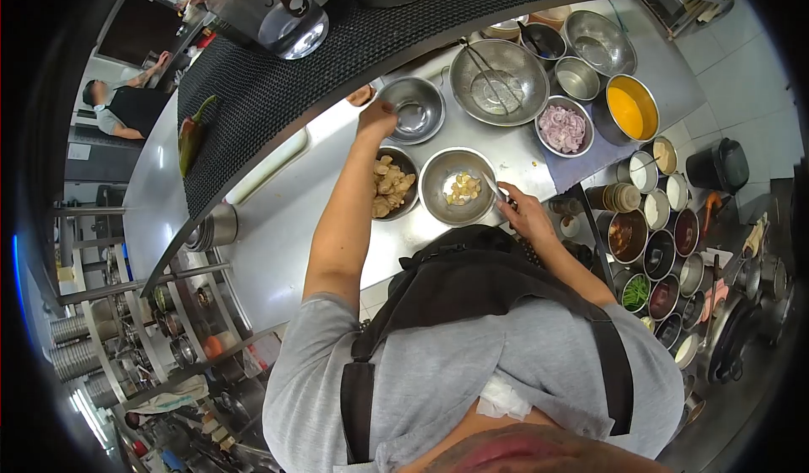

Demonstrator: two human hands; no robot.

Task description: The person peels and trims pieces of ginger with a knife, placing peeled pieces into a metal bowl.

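Observation:
My left hand [377, 123] is closed at the left rim of a steel bowl [434, 117]; what its fingers hold, if anything, is hidden. My right hand [524, 216] grips a knife [495, 188], its blade reaching over the right rim of another steel bowl [434, 207]. In that bowl lie small pale-yellow pieces [463, 189]. To its left, partly behind my left forearm, a darker bowl [411, 163] holds larger tan, lumpy pieces [390, 186]. A brown lump [361, 95] sits just beyond my left hand, too unclear to name.
Behind are a large strainer [463, 72] and a bowl of sliced onions [563, 129]. A pot of orange liquid [630, 110] stands at right, above several ingredient containers. A dark shelf [253, 106] overhangs the counter, bearing a chili pepper [194, 136]. Another person [131, 106] stands far left.

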